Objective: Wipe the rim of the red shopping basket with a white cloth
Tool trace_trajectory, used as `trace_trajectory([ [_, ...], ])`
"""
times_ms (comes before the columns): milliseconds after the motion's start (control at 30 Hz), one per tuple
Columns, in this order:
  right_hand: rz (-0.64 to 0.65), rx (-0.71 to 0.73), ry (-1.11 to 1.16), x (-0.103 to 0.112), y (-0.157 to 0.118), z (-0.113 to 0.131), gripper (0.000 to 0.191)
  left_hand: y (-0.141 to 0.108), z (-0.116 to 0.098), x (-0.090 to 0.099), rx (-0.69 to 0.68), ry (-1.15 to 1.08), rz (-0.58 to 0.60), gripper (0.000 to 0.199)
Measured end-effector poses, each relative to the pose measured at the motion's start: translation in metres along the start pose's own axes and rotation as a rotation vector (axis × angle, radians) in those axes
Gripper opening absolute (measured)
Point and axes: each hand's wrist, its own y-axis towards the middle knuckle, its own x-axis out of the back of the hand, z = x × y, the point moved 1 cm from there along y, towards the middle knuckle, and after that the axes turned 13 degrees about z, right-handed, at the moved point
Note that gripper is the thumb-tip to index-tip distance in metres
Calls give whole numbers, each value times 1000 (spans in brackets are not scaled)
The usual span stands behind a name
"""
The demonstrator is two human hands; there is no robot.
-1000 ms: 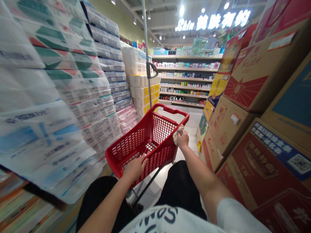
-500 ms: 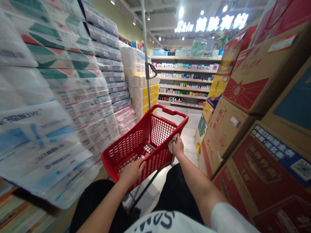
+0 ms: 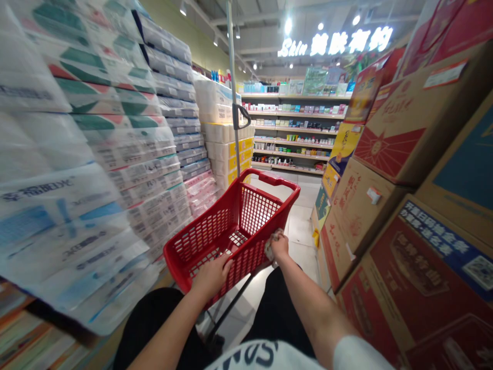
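Note:
A red plastic shopping cart [image 3: 259,206] with a perforated basket stands in front of my knees, at a slant. My left hand [image 3: 211,276] is closed over the basket's near rim, with some fingers hidden inside. My right hand [image 3: 281,246] bunches a pale, dirty-looking cloth [image 3: 269,248], pressed to the outside of the basket's side wall below the rim. The push handle [image 3: 271,177] is at the far end, untouched.
Stacked tissue packs [image 3: 103,139] line the left, and cardboard boxes [image 3: 365,205] rise close on the right. A metal pole [image 3: 232,67] with a black grip [image 3: 242,116] stands behind the cart. Stocked shelves [image 3: 292,128] cross the back.
My right hand has moved down with the cloth, from just under the rim to lower on the basket's side. My left hand stays on the rim.

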Motion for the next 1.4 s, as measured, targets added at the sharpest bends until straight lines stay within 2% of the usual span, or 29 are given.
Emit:
trace_trajectory([
  [100, -77, -50, 21, -2, -2, 0, 25, -1, -1, 1, 21, -12, 5, 37],
  [233, -92, -80, 41, -3, -4, -2, 21, -1, -2, 2, 16, -20, 8, 37],
  [300, -98, -96, 48, -1, -5, -4, 25, -1, -1, 1, 8, -22, 5, 37],
  [433, -43, -146, 58, 2, -5, -9, 40, -1, 1, 0, 4, -25, 4, 36],
  [533, 19, -182, 51, 1, -6, -11, 37, -1, 1, 0, -2, -30, -4, 36],
  [633, 47, -164, 58, -1, -6, -11, 34, 0, 1, 0, -3, -27, -2, 36],
  [767, 65, -177, 77, 0, -8, -10, 40, 1, 1, -2, -1, -9, -8, 37],
  [967, 89, -107, 133, -2, -13, 4, 36, 2, 1, -4, 2, 3, -11, 36],
  [1067, 74, -140, 146, -2, -14, 9, 38, 3, 1, -5, 12, 16, -15, 36],
  [1267, 93, -48, 158, -6, -16, 19, 29, 5, 4, -9, 5, 15, -31, 36],
  [1400, 81, -59, 160, -9, -19, 25, 27, 5, 4, -9, 22, 3, -23, 37],
])
